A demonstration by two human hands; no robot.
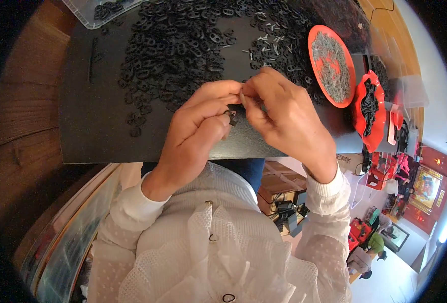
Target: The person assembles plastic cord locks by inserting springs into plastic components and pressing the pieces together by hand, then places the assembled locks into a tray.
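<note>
My left hand (190,136) is closed, with a small black plastic piece (231,118) held between its thumb and curled fingers. My right hand (291,116) is pinched at the fingertips, which meet the outstretched left fingertips; whatever sits in that pinch is too small and covered to name. Both hands are above the near part of a black table (107,144). Beyond them spreads a large heap of black plastic links (170,55) with holes in them. Thin silvery pins (269,48) are scattered over more black pieces, just past my right hand.
To the right, an orange-red plate (313,48) carries a pile of fine metal pins (332,70). Beside it, a red scalloped dish (380,121) holds small black parts. A clear plastic bin (89,22) stands at the far left. Other people (375,247) are in the right background.
</note>
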